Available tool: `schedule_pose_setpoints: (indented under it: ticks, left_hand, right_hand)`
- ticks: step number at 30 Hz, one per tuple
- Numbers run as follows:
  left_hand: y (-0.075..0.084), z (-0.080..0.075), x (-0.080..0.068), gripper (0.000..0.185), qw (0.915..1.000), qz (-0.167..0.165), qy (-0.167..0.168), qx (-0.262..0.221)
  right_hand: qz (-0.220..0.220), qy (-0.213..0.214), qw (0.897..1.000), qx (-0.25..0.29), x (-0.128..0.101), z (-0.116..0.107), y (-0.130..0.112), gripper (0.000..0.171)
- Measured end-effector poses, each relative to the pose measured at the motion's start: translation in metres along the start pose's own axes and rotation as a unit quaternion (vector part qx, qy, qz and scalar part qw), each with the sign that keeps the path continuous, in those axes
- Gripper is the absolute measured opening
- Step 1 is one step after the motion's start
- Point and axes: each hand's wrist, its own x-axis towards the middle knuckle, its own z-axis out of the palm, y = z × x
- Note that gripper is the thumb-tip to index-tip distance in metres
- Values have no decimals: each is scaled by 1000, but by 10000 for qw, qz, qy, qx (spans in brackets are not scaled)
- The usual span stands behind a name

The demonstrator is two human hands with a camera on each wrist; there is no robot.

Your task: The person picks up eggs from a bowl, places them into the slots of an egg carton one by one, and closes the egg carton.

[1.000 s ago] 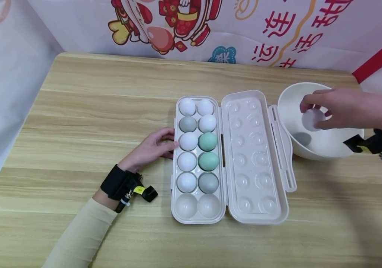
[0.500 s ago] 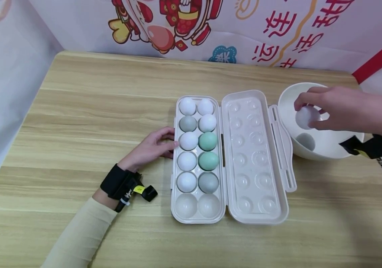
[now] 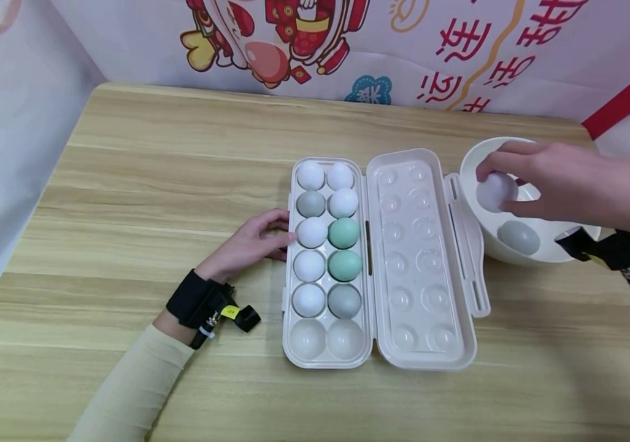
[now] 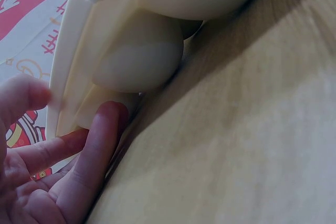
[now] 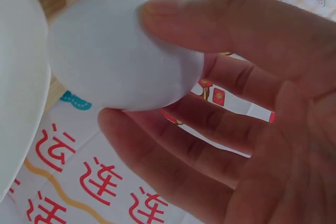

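Observation:
An open cream egg carton [image 3: 326,362] lies mid-table, its lid [image 3: 414,258] folded out to the right. Several white, grey and green eggs fill its cups; the two nearest cups are bare. My left hand [image 3: 254,242] rests on the table with straight fingers touching the carton's left wall [image 4: 68,77]. My right hand [image 3: 546,178] hovers over a cream bowl [image 3: 472,178] at the right and pinches a white egg [image 3: 494,191] [image 5: 121,51] between thumb and fingers. A grey egg [image 3: 519,237] lies in the bowl.
The wooden table [image 3: 154,159] runs to a printed banner wall [image 3: 348,43] at the back and a white sheet [image 3: 0,135] on the left. The bowl stands close to the table's right edge, just right of the lid's latch flap [image 3: 466,245].
My right hand has lifted the white egg up and a little leftward out of the bowl, uncovering the grey egg beneath. My left hand has stayed put.

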Motion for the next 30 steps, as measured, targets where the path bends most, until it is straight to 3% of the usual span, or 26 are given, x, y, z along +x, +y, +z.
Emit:
schedule_pose_setpoints:
  ticks: [6, 21, 30]
  left_hand:
    - [0, -1, 0, 36, 10000, 44, -34, -1]
    - [2, -3, -1, 37, 10000, -2, -83, -17]
    - [3, -3, 0, 38, 10000, -13, -81, -27]
  right_hand:
    - [-522, 457, 9976, 38, 2, 2, -9, 59]
    - [-950, 782, 9922, 204, 18, 3, -29, 63]
    - [-1055, 638, 9898, 712, 25, 8, -38, 62]
